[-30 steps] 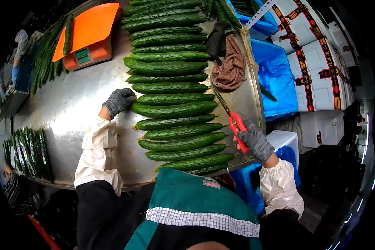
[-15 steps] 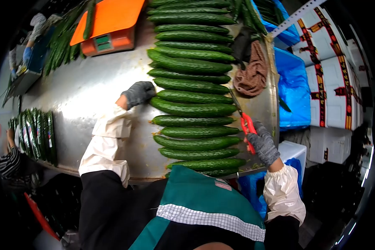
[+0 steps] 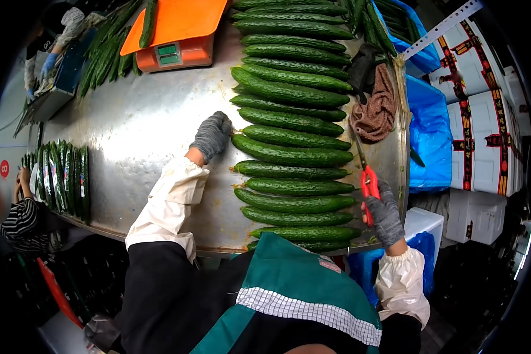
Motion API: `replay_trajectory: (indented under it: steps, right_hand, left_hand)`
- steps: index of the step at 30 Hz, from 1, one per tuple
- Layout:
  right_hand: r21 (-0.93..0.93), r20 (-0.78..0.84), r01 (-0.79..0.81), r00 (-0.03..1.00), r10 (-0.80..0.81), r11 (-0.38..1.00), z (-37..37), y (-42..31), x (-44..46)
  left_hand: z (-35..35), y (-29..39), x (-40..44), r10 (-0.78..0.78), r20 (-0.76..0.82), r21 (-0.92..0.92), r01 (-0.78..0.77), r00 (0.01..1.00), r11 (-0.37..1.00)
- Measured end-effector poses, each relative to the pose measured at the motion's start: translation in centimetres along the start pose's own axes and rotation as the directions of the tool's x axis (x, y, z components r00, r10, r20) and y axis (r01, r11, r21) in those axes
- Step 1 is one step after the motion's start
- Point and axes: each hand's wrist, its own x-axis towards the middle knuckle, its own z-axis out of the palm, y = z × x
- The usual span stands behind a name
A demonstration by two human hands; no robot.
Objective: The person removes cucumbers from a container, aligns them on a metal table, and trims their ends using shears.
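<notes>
Though the right hand (image 3: 386, 216) grips scissors (image 3: 369, 184), I cannot tell whether the left hand (image 3: 211, 137), fingertips hidden, holds anything.

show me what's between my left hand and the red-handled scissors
The row of cucumbers lies there, side by side on the metal table, between the left hand and the red-handled scissors, as the head view shows.

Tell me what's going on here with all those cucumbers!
Somebody in grey gloves is working at a metal table. Their right hand holds red-handled scissors, with the blades pointing up beside the ends of the cucumbers, which lie side by side in a long line. Their left hand is close to the other ends. One more cucumber lies on an orange scale, and a brown cloth is near the scissors.
</notes>
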Motion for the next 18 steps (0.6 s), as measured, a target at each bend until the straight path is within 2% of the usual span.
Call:
replay_trajectory:
  steps: [1,2,4,5,7,8,9,10,11,15,18]
  right_hand:
    - [0.001,0.000,-0.001,1.000,0.001,1.000,-0.5,0.0,-0.6]
    - [0.072,0.004,0.010,1.000,-0.010,0.997,-1.1,-0.1,-1.4]
    - [0.143,0.005,0.014,1.000,-0.015,0.990,-2.2,-0.2,-3.1]
    - [0.171,0.024,-0.018,1.000,0.014,0.985,-2.8,-0.4,-4.0]
    - [0.203,0.029,-0.054,0.998,0.049,0.978,-3.5,-0.4,-5.8]
    - [0.203,0.012,-0.057,0.998,0.056,0.978,-3.5,-0.2,-6.4]
    - [0.188,0.029,-0.074,0.997,0.070,0.979,-3.5,0.1,-7.0]
    - [0.172,0.038,-0.091,0.996,0.086,0.981,-3.8,0.6,-7.6]
    - [0.180,0.069,-0.109,0.993,0.098,0.978,-4.2,1.9,-7.8]
    - [0.193,0.091,-0.163,0.985,0.147,0.968,-3.4,2.2,-8.1]
    - [0.239,0.104,-0.096,0.992,0.073,0.966,-2.5,2.5,-7.6]
  left_hand:
    - [-0.8,0.4,-0.1,0.083,-0.068,-0.001,-0.083,0.994,0.997]
    - [-2.2,1.0,-0.4,-0.155,0.132,-0.138,0.173,0.979,0.975]
    - [-3.2,1.6,-0.9,-0.182,0.267,-0.245,0.250,0.946,0.937]
    - [-3.2,1.5,-1.0,-0.179,0.274,-0.247,0.249,0.945,0.937]
    - [-2.8,1.1,-1.2,0.075,0.218,-0.200,-0.031,0.973,0.979]
    - [-2.6,0.8,-1.1,0.088,0.228,-0.209,-0.039,0.970,0.977]
    - [-2.4,0.4,-1.0,0.318,0.177,-0.132,-0.298,0.931,0.945]
    - [-2.0,-0.1,-0.7,0.540,0.140,-0.050,-0.539,0.830,0.841]
    - [-1.5,-1.0,-0.8,0.424,0.217,-0.051,-0.424,0.879,0.904]
    - [-1.7,-0.1,-0.6,0.463,0.249,0.081,-0.494,0.851,0.865]
    - [-1.3,0.2,-0.9,0.419,0.258,0.140,-0.463,0.870,0.875]
